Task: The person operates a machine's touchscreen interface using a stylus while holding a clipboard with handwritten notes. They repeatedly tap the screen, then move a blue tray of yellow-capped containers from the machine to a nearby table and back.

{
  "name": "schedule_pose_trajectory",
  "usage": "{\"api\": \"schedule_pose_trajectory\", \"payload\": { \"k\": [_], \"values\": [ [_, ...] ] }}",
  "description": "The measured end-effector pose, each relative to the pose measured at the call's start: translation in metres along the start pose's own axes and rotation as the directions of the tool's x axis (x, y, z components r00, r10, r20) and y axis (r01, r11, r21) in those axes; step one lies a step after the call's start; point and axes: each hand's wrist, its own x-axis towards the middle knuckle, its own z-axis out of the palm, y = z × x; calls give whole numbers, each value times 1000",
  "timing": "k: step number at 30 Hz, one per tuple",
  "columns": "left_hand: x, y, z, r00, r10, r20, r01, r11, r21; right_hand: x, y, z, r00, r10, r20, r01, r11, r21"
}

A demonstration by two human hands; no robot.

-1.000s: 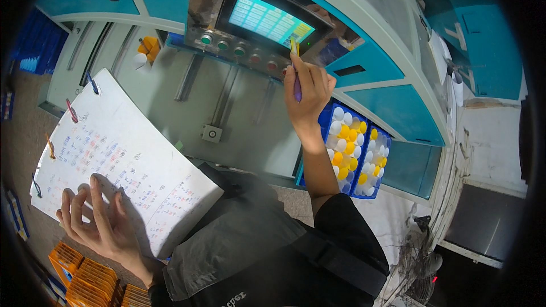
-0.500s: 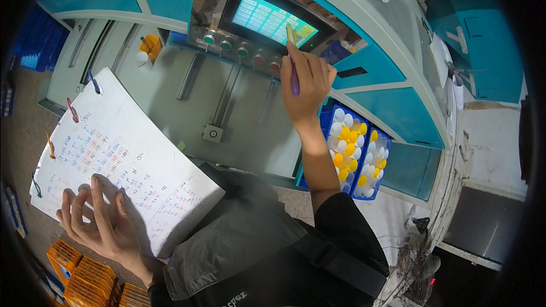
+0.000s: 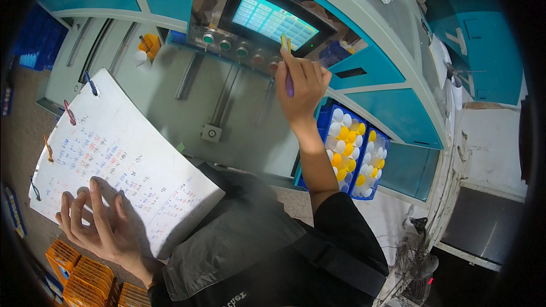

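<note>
our r. hand [image 3: 304, 88] clamps the pen [image 3: 290, 87], tip near lower edge of screen [image 3: 276, 20]; l. hand [image 3: 102, 230], fingers apart, rests on notebook [image 3: 131, 159]. we prob. do input step; next tap needs steady aim.

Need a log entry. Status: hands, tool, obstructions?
Left hand over ring-bound notebook. Right hand grips purple-and-yellow pen-like tool near touchscreen; contact unclear. Blue bins beside right forearm, not blocking.

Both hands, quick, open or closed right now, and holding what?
Left hand: open, slightly curled, resting on the notebook.
Right hand: closed, holding a purple-and-yellow pen-like tool by the lit screen.
</note>
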Motion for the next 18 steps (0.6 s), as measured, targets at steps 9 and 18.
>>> {"api": "schedule_pose_trajectory", "payload": {
  "k": [9,18],
  "values": [
    [4,-1,1,1000,19,-12,-18,1000,3,-4,0,5,1000,-12,17,11,1000,15],
    [3,-1,-1,1000,16,1,-16,1000,-2,-10,4,-12,998,32,60,-28,997,-75]
  ]
}}
